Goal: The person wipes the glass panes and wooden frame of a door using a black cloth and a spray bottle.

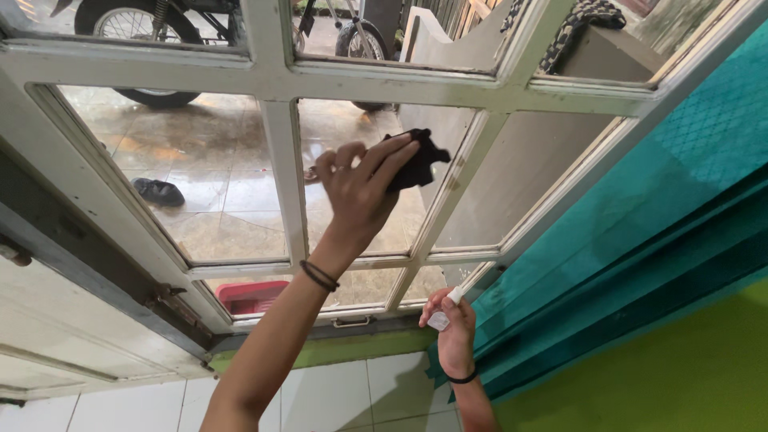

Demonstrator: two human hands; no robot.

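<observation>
While pressed flat on the glass: left hand (362, 188), fingers spread over a dark cloth (418, 164), pinning it to the middle window pane (364, 136).
Right hand: right hand (453, 328) at 6 o'clock of the cloth, closed around a small white spray bottle (442, 314), nozzle up.
Cloth position: near 12 o'clock of the pane's centre, partly under the fingertips.
Risk, cloth: could slip free and drop, held by palm pressure only.
Risk, glass: old white frame (276, 168); hard pushing might rattle the pane.
Around: teal curtain (640, 240) at 3 o'clock, crowding the right panes; motorbike wheel (136, 24) outside at 11 o'clock; red basin (252, 296) at 7 o'clock.
</observation>
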